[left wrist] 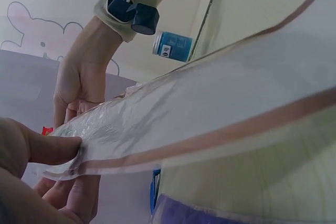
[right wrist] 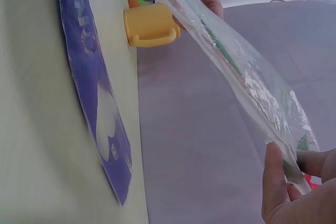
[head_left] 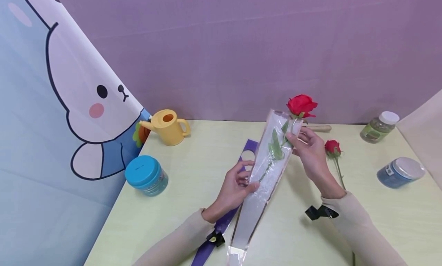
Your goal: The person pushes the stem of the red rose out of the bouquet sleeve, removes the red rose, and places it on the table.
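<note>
A clear cellophane sleeve (head_left: 262, 174) is held above the middle of the desk (head_left: 193, 170), its wide mouth toward twelve o'clock and its narrow tip toward six. Inside it lies a red rose (head_left: 301, 105): stem and leaves show through the film, while the bloom stands just clear of the mouth.

The left hand (head_left: 235, 189) pinches the sleeve's left edge about halfway down, thumb on top and fingers underneath; the left wrist view shows the thumb (left wrist: 50, 149) pressed flat on the film, a hold that looks meant to keep the thin wrapper taut and off the desk. The right hand (head_left: 310, 151) grips the mouth end at the two o'clock side, thumb and fingers closed on the film and seemingly the stem beneath, which would keep the rose from sliding within the sleeve.

Under the sleeve, flat on the desk, lies a purple sleeve (head_left: 224, 220) with a round window. A second rose (head_left: 332, 147) lies just beside the right wrist at three o'clock. Farther out stand a yellow watering can (head_left: 169, 126) at ten o'clock, a teal-lidded jar (head_left: 145, 174) at nine, a green jar (head_left: 379, 127) at two and a blue jar (head_left: 400, 172) lying on its side at three.
</note>
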The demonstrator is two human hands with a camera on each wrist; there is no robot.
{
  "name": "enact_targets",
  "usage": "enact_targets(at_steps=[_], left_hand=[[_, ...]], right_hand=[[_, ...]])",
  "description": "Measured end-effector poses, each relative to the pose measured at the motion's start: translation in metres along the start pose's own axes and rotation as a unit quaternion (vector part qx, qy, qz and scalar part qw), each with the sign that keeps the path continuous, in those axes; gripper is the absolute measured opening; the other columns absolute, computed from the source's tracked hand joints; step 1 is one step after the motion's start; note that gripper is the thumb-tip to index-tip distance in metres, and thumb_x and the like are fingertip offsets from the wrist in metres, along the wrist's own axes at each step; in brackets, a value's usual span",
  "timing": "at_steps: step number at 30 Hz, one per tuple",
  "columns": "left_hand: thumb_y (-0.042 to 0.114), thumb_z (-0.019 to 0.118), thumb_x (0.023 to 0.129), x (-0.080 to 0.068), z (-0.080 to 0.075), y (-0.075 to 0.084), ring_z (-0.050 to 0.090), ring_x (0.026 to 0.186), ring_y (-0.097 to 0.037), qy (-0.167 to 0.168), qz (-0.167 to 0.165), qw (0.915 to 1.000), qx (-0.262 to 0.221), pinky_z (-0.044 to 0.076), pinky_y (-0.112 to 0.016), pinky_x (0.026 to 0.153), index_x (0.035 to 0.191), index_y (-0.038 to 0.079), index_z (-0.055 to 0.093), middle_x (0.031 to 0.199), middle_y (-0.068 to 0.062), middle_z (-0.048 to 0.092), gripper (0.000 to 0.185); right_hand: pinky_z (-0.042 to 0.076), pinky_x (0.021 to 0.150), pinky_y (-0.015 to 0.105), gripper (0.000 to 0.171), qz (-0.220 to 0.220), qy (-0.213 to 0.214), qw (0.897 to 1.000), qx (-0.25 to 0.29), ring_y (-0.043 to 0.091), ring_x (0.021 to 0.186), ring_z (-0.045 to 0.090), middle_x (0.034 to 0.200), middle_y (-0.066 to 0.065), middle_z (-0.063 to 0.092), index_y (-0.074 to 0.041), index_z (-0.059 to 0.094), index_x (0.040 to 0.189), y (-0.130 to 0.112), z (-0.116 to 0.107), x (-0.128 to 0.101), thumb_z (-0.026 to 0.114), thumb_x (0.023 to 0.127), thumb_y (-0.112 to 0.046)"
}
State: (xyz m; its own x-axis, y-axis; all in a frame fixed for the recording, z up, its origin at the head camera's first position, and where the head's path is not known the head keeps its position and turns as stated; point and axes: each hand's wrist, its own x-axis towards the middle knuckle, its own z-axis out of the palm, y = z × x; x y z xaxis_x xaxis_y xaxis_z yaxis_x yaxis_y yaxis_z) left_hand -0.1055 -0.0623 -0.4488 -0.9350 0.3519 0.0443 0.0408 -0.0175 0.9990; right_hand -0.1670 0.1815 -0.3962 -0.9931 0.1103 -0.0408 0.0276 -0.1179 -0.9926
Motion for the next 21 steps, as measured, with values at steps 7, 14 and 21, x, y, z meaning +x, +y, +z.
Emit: enact_targets(at_steps=[7, 14, 21], left_hand=[[-0.008, 0.073, 0.086, -0.001, 0.002, 0.0, 0.065, 0.072, -0.001, 0.004, -0.001, 1.0, -0.002, 0.055, -0.016, 0.068, 0.136, -0.002, 0.056, 0.112, -0.037, 0.072, 0.054], [-0.009, 0.074, 0.085, -0.001, 0.005, -0.001, 0.065, 0.07, -0.003, 0.015, -0.003, 0.9999, 0.008, 0.055, -0.017, 0.066, 0.132, 0.0, 0.061, 0.107, -0.033, 0.075, 0.049], [-0.01, 0.074, 0.084, -0.002, 0.006, -0.004, 0.067, 0.072, -0.003, 0.026, -0.003, 0.9997, -0.005, 0.057, -0.019, 0.068, 0.129, 0.002, 0.064, 0.106, -0.033, 0.074, 0.048]], right_hand=[[0.063, 0.072, 0.021, 0.04, 0.002, -0.012, 1.0, -0.002, 0.0, 0.082, 0.073, 0.103, -0.012, 0.073, -0.01, 0.059, 0.133, 0.006, 0.004, -0.002, 0.075, 0.097, -0.018], [0.063, 0.076, 0.021, 0.034, 0.001, -0.036, 0.999, -0.02, 0.0, 0.086, 0.073, 0.102, -0.014, 0.072, -0.006, 0.059, 0.134, 0.012, 0.01, -0.006, 0.068, 0.101, -0.014], [0.061, 0.075, 0.019, 0.029, 0.01, -0.053, 0.998, -0.017, -0.001, 0.085, 0.072, 0.098, -0.015, 0.073, -0.008, 0.062, 0.128, 0.02, 0.018, -0.009, 0.068, 0.1, -0.009]])
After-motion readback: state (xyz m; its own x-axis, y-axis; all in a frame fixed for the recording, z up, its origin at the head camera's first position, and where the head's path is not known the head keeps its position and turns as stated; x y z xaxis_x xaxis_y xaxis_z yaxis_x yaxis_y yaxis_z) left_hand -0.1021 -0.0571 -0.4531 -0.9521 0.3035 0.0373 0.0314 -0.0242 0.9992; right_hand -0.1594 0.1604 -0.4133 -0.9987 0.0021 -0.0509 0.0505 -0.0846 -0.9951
